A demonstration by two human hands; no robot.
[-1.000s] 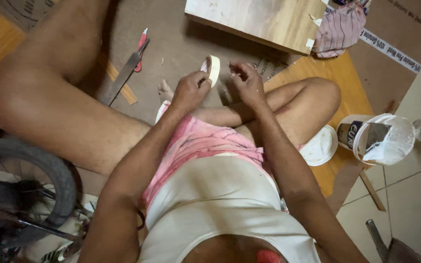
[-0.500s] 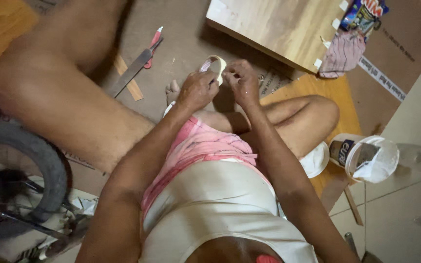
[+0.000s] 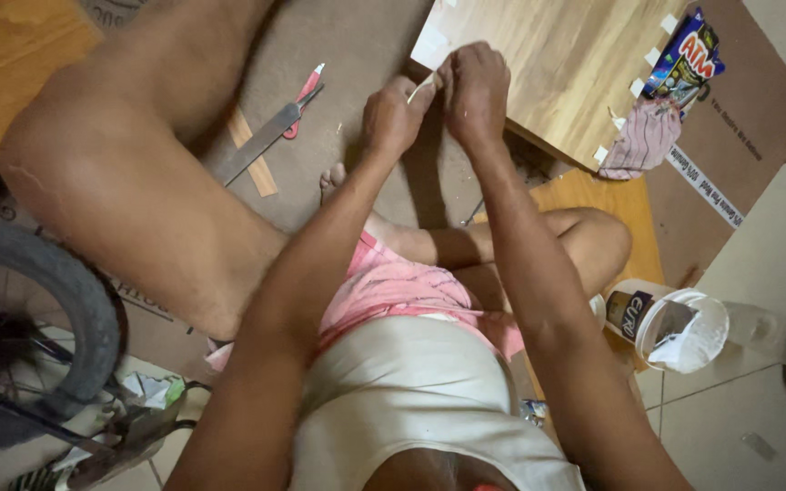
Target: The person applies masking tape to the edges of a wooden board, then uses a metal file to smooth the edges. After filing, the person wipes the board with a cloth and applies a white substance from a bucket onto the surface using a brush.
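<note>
Head view, looking down on a person seated on the floor. Left hand (image 3: 391, 116) and right hand (image 3: 475, 91) raised together at far centre, fingertips meeting. Between them a small pale roll of tape (image 3: 425, 85), seen nearly edge-on; the left hand pinches it from the left, the right hand, clenched, grips it from the right. The roll is in the air, just before the near-left corner of the light wooden board (image 3: 539, 73) with white tape tabs along its edges.

Left of the hands, on the brown cardboard sheet (image 3: 366, 45) covering the floor: a flat metal file (image 3: 261, 136) lying aslant, and a red-handled utility knife (image 3: 304, 95) touching its far end. A thin wooden strip (image 3: 252, 164) lies under the file.

Far right, on the board's corner: a colourful snack packet (image 3: 689, 55), with a striped pink cloth (image 3: 643, 136) just near of it. Near right, on the tiled floor: a white plastic tub with a dark label (image 3: 666, 318), tipped on its side. Near left: a black rubber tyre (image 3: 56, 300).
</note>
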